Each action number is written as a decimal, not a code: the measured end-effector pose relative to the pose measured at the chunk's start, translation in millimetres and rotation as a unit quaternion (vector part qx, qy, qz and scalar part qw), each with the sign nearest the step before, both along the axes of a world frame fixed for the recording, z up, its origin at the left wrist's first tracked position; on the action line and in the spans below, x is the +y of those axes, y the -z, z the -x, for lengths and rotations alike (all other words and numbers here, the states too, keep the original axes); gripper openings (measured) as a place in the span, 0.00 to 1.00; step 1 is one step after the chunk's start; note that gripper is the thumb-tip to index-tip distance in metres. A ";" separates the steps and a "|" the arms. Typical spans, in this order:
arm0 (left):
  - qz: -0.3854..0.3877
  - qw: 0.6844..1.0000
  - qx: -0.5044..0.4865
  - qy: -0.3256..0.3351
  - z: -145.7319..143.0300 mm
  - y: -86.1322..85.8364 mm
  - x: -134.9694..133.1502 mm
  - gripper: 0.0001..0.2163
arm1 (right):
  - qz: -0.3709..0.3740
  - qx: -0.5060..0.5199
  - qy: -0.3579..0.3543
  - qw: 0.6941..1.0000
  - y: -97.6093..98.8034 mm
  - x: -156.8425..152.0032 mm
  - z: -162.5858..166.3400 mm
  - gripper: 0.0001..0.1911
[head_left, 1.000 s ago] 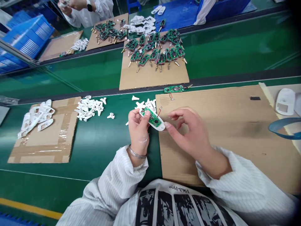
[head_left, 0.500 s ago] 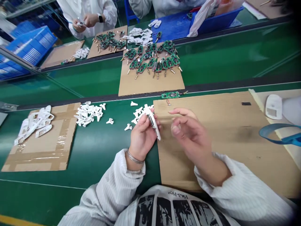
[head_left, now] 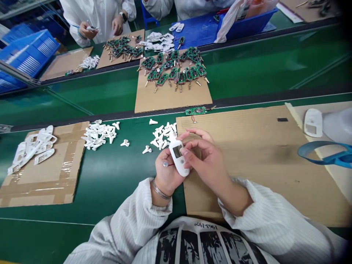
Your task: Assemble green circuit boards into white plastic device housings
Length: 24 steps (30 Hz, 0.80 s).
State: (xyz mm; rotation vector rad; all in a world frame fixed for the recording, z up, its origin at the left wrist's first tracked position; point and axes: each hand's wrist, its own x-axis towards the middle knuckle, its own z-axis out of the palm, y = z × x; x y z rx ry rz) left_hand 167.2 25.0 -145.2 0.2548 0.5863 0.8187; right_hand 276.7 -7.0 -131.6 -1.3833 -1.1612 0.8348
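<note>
My left hand (head_left: 165, 174) holds a white case (head_left: 176, 167), cupping it in the palm and fingers. The case tilts, with its top end at eleven o'clock and its low end at five. Its front looks up at me, and I see a dark window (head_left: 178, 151) near the top end with a round button (head_left: 182, 161) under it. My right hand (head_left: 209, 157) comes in from four o'clock, with its thumb and a finger touching the case beside the window. I cannot tell if they pinch it or just press on it. A small round bit (head_left: 165, 164) on a red wire pokes out at nine o'clock, over my left palm. Just past the case at eleven is a pile of small white bits (head_left: 164, 136), and more of them lie between nine and ten. Far off at nine, white frames (head_left: 33, 146) are heaped on a taped card (head_left: 57, 179). At one o'clock a green board (head_left: 196, 110) lies by the far edge of a big card (head_left: 253, 165). A blue strap (head_left: 321, 156) is at three. Farther off at twelve, lots of green boards (head_left: 176, 69) sit on another card (head_left: 173, 102). Way off at eleven, a person (head_left: 97, 18) in white holds something small in one hand.
</note>
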 end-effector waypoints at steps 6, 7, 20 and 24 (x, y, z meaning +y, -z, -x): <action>-0.016 0.997 0.072 -0.015 -3.1 0.3 -1.5 0.14 | -0.019 -0.055 0.009 0.998 0.0 0.8 2.7 0.05; -0.012 0.997 0.071 -0.017 -3.3 -0.3 -1.5 0.14 | -0.025 -0.064 0.012 0.998 0.2 1.1 2.7 0.05; -0.001 0.999 0.049 -0.003 -1.3 -1.2 -2.1 0.16 | -0.074 -0.151 0.001 0.986 0.0 -0.2 -5.1 0.04; 0.017 1.000 0.018 0.002 -1.6 -1.9 -1.8 0.14 | -0.081 -0.164 -0.012 0.983 2.0 0.2 -7.4 0.04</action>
